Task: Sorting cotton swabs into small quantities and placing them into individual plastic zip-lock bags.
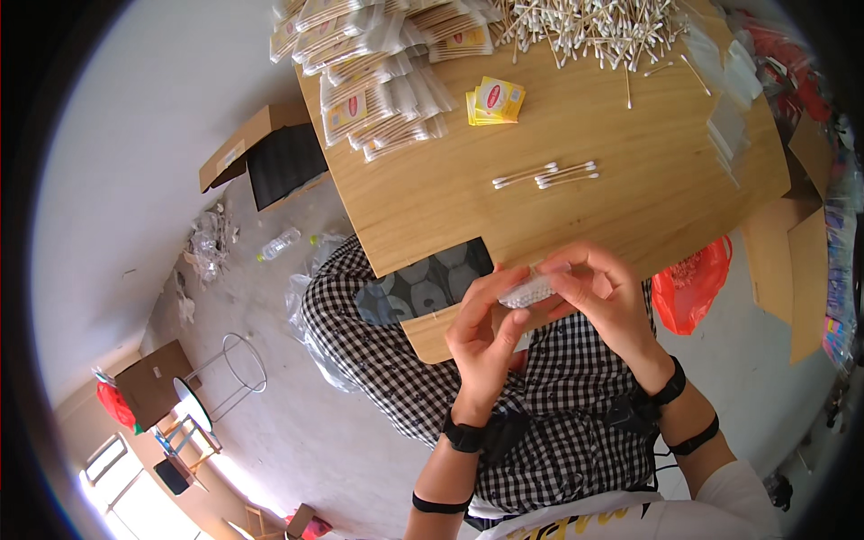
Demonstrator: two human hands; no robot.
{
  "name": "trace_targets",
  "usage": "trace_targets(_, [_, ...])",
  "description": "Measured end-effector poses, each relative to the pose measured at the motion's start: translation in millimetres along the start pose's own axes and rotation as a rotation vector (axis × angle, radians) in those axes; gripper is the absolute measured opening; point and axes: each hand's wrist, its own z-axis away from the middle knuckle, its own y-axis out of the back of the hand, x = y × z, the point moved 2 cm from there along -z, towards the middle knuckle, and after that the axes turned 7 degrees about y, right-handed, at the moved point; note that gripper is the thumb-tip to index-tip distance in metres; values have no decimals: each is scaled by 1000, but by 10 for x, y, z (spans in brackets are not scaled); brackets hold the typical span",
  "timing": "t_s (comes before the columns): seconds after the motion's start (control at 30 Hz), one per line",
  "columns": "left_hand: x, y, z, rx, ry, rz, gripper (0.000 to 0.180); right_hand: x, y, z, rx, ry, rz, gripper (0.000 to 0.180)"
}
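Just past the table's near edge, over my lap, my left hand (487, 335) and my right hand (605, 301) hold a small clear plastic bag of cotton swabs (528, 292) between them. White cotton tips show through the film in a packed row. The fingers of each hand are closed on the bag; my right thumb and fingers pinch one end. On the table beyond lie several loose cotton swabs (549, 175) in two small groups. Farther off sits a small stack of yellow printed cards (496, 100).
Filled swab bags (378, 81) pile up at the table's (621, 216) far left. A heap of loose swabs (594, 27) lies at the far side, flat clear bags (725, 135) at the right. A red plastic bag (691, 286) hangs by the right edge. Cardboard boxes (781, 261) stand around.
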Motion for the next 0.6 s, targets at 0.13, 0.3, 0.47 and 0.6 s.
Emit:
trace_targets(0.13, [60, 32, -12, -48, -29, -116, 30, 0, 26, 15, -63, -5, 31, 18])
trace_targets(0.3, [146, 37, -85, -68, -84, -196, 29, -8, 32, -10, -58, 234, 240, 12])
trace_targets(0.47, [249, -60, -35, 54, -407, -453, 25, -63, 42, 10, -77, 697, 671, 10])
trace_targets(0.6, [170, -68, -41, 44, -344, -417, 24, -1, 66, -38, -51, 575, 608, 12])
